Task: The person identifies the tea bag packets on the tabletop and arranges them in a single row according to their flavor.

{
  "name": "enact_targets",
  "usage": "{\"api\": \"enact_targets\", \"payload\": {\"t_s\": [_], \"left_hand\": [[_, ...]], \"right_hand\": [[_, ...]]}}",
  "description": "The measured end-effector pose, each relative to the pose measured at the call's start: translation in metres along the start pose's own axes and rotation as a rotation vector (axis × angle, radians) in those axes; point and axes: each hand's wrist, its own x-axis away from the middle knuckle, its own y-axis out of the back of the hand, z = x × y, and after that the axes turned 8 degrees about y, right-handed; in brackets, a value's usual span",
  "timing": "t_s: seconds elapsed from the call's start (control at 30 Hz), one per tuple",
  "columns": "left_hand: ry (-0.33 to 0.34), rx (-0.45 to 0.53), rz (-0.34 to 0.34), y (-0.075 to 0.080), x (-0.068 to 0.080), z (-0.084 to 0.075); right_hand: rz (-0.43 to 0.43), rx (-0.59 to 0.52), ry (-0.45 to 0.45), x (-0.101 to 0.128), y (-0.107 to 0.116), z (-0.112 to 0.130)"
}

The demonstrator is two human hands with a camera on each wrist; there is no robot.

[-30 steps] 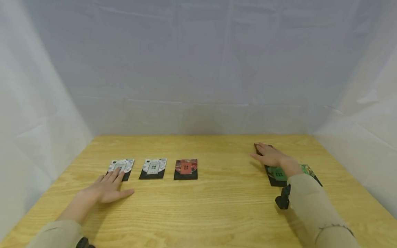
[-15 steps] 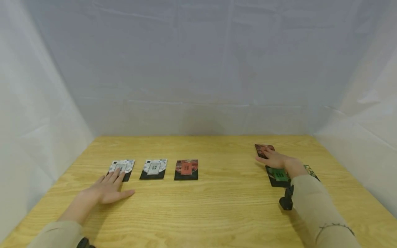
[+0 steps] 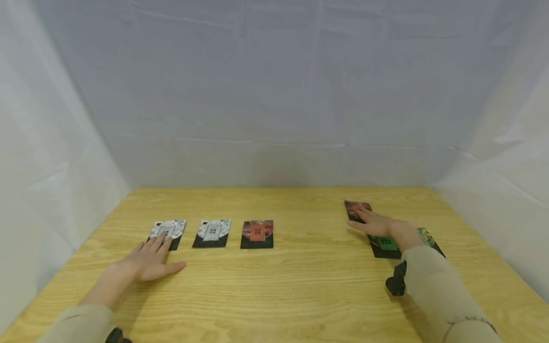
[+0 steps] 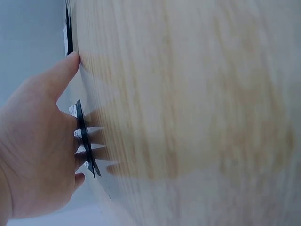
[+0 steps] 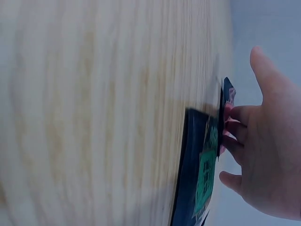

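My left hand [image 3: 147, 261] lies flat on the wooden table [image 3: 300, 290], and its fingertips touch the near edge of a white patterned card [image 3: 168, 229]. In the left wrist view the left hand [image 4: 37, 155] meets that card's black edge [image 4: 85, 136]. My right hand [image 3: 379, 223] reaches forward with straight fingers that press on a dark red card [image 3: 354, 208] at the far right. A green card [image 3: 387, 244] lies under its wrist. The right wrist view shows the right hand [image 5: 263, 155] over the green card [image 5: 205, 179], with the red card's corner [image 5: 228, 92] at the fingers.
A second white card [image 3: 212, 232] and a red card [image 3: 257, 233] lie in a row to the right of the first one. Another green card [image 3: 427, 236] peeks out beyond my right wrist. White cloth walls close in the table on three sides.
My right hand has drawn back slightly and slid the dark red card a little to the left. The left hand has not moved.
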Motion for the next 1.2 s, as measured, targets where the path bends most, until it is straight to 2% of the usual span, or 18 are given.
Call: {"api": "enact_targets", "payload": {"t_s": [0.27,0.6,0.93,1.2], "left_hand": [[-0.008,0.004,0.011,0.003,0.002,-0.002],[-0.012,-0.003,0.001,0.002,0.000,0.000],[-0.012,-0.007,-0.001,0.002,-0.001,0.000],[-0.010,0.004,0.006,-0.001,-0.002,0.002]], "right_hand": [[0.010,0.005,0.004,-0.002,-0.005,0.010],[0.036,0.146,0.040,0.000,-0.009,0.027],[0.069,0.181,0.069,0.001,-0.018,0.041],[0.058,0.241,0.094,0.004,-0.031,0.057]]}}
